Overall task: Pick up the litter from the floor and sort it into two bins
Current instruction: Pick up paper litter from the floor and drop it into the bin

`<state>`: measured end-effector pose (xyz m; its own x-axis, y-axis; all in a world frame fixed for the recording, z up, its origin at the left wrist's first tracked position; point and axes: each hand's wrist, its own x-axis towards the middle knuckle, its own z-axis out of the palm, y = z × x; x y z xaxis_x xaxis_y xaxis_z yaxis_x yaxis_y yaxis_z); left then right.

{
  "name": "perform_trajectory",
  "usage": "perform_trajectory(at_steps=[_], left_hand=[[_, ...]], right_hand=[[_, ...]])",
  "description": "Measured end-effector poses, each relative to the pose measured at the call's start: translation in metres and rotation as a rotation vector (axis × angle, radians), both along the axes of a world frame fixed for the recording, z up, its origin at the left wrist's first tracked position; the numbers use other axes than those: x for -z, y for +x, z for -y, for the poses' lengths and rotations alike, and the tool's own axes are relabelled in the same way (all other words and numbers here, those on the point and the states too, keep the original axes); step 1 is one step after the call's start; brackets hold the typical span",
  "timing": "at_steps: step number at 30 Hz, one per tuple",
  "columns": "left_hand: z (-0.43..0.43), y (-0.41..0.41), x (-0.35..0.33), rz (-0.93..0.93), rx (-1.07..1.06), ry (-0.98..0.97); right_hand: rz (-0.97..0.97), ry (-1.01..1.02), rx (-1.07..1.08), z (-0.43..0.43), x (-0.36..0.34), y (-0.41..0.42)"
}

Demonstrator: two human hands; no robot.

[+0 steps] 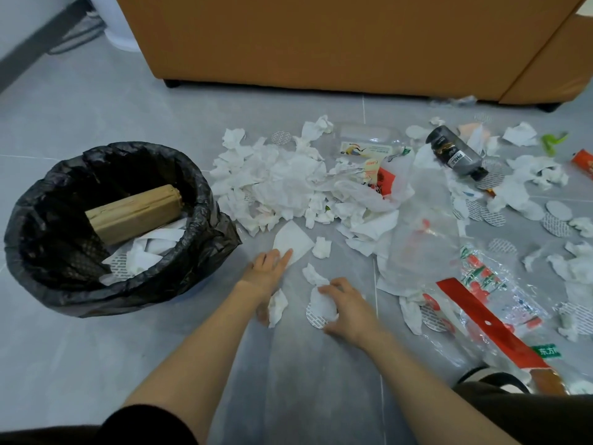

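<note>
Tissues (282,184) heaped beside bin (205,200) (black liner), sofa (321,36) behind.

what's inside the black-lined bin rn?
In the bin: a tan cardboard block leaning on white paper scraps and a printed round seal. Anything beneath them is hidden.

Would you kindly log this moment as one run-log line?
left hand: holds tissue, fingers on flat paper | right hand: gripping crumpled tissue | bin: cardboard block, paper inside

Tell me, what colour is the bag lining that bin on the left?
Black: the bin liner shows clearly in the head view.
</note>
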<state>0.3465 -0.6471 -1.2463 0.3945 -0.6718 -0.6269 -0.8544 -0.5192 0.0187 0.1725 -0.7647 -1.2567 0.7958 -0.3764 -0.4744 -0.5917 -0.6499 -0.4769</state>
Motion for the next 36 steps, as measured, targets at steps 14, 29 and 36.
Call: perform_trajectory(at_steps=[14, 29, 36], left_hand=[[-0.026, -0.038, -0.003, -0.199, -0.49, -0.24], [-0.051, 0.002, -0.168, -0.197, -0.933, -1.296], [-0.146, 0.032, -0.208, 0.391, -0.952, -1.054]], right_hand=[[0.135, 0.193, 0.427, -0.018, -0.006, -0.008], [0.687, 0.345, 0.325, -0.014, -0.199, 0.097], [0.675, 0.364, 0.047, -0.09, -0.235, 0.17]])
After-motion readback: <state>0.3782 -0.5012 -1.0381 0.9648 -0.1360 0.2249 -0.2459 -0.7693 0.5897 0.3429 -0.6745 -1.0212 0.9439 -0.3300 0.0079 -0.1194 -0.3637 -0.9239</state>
